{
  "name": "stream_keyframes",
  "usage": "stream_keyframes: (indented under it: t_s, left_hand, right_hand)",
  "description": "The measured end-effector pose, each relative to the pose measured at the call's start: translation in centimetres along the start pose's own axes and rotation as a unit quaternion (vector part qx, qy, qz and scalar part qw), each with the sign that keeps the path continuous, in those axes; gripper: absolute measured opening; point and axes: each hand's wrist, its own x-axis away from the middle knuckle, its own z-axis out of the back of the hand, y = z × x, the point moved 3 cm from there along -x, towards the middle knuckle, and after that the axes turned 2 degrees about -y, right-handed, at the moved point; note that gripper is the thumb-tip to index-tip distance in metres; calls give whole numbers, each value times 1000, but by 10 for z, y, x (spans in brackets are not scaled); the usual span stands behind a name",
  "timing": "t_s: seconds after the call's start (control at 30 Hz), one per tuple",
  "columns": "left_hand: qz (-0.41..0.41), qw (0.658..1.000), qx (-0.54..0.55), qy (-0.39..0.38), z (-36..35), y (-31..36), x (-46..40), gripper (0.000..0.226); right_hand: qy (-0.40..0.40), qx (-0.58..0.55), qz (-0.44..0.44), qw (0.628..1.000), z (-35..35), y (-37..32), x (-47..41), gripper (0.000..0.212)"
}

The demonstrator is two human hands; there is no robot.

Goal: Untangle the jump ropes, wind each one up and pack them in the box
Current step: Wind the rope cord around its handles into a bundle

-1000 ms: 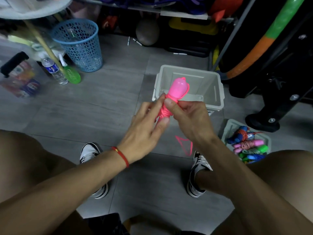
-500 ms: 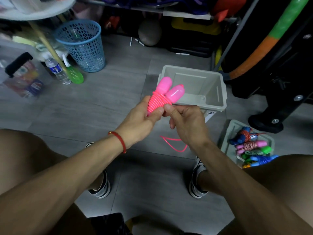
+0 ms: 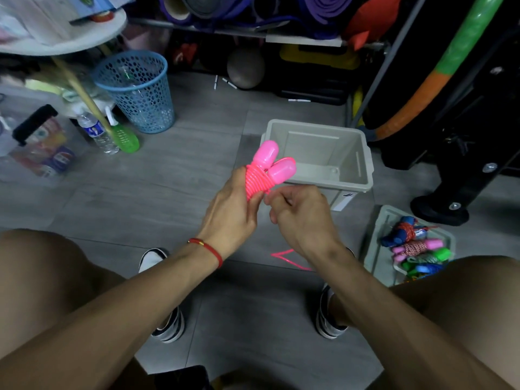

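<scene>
My left hand (image 3: 230,212) grips a pink jump rope (image 3: 266,170) by its two handles, which point up and away, with the cord coiled tightly round them. My right hand (image 3: 298,218) sits just right of the coil with fingers curled, pinching the loose cord end near the wraps. A slack loop of pink cord (image 3: 287,256) hangs below my right wrist. Behind the hands stands an empty grey box (image 3: 363,153) on the floor. A shallow grey tray (image 3: 377,249) at the right holds several wound ropes (image 3: 413,249) in blue, pink and green.
A blue mesh waste basket (image 3: 138,91) stands at the back left beside a water bottle (image 3: 97,130) and a green brush (image 3: 123,136). Shelving with rolled mats (image 3: 253,12) lines the back. Dark equipment and a green-orange hoop (image 3: 439,71) fill the right. My shoes (image 3: 166,325) rest below.
The handles have tilted apart and more cord lies wound on them. The hanging loop has shortened and my right hand has dropped slightly lower beside the coil.
</scene>
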Motion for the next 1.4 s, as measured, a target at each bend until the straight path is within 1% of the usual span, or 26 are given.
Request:
stream_keyframes:
  t_s: [0.07,0.1,0.13,0.2,0.23,0.3,0.33,0.4,0.47,0.5,0.53,0.57,0.6,0.63,0.67,0.7,0.73,0.77,0.87,0.93,1.0,1.07,1.17,1.23,1.33,1.4]
  left_hand:
    - [-34,999,1,-3,-5,0,2,41]
    - [-24,999,-33,-12,-8,-3,2,49]
    - [-7,995,-96,-17,-11,-5,3,59]
    - [-12,977,-213,0,-13,-1,9,68]
    - [-30,972,-235,8,-14,3,12,68]
    - [-61,973,-224,9,-15,12,18,68]
    - [-71,978,-197,-2,-13,13,20,70]
    - [-57,993,-81,-58,-8,8,16,71]
    - [2,993,84,-87,-3,4,12,65]
    - [44,982,167,-81,1,4,9,61]
    - [94,960,248,-88,6,4,7,58]
    - [146,927,324,-118,9,3,5,55]
    - [193,882,394,-170,10,3,5,49]
    - [220,838,448,-222,11,4,7,45]
    - [222,811,477,-256,12,7,9,42]
    - [211,812,478,-261,11,8,10,39]
    - [200,828,466,-241,10,9,10,36]
    - [195,855,435,-205,8,9,8,33]
    - [175,941,268,-109,3,-1,1,19]
    - [156,974,146,-79,4,-9,-2,21]
    - [145,985,71,-57,6,-15,-4,21]
    - [125,992,17,-24,7,-14,-5,22]
    - [80,997,-10,6,2,-10,-4,29]
    - [41,999,-13,9,-3,-10,0,40]
    - [13,995,-101,-21,-13,-14,2,67]
    - [-11,988,-153,-19,-18,-10,10,69]
  right_hand:
    - [13,-17,-9,1000,-1,-1,0,32]
    - [19,-19,-17,999,-2,-1,0,32]
    - [27,-20,-23,999,-3,-1,0,32]
    - [46,-29,-20,998,-3,-2,0,47]
    - [54,-36,-15,998,-2,-2,-1,54]
    - [66,-54,-10,996,4,-2,-3,60]
    - [70,-61,-1,996,7,-1,-5,61]
    - [68,-56,30,996,12,3,-9,58]
    - [38,-62,66,995,17,5,-12,48]
    - [14,-77,81,994,18,4,-11,41]
    - [-15,-98,92,991,18,2,-10,35]
    - [-44,-123,101,986,17,0,-9,32]
    - [-71,-149,108,980,17,-2,-8,29]
    - [-92,-168,115,975,16,-3,-7,28]
    - [-108,-176,124,971,16,-2,-7,28]
    - [-110,-166,131,971,17,0,-8,29]
    - [-96,-142,134,976,18,3,-9,31]
    - [-68,-108,128,984,18,7,-11,34]
    - [4,-54,57,997,11,19,-13,34]
    - [6,-59,11,998,3,20,-13,31]
    - [-3,-62,-18,998,-1,17,-10,30]
    - [-12,-56,-19,998,-4,14,-6,29]
    - [-15,-32,-9,999,-6,7,-3,29]
    - [-8,-15,-4,1000,-8,3,-2,34]
    - [18,-35,-2,999,-9,5,0,49]
    - [39,-36,2,999,-6,6,2,56]
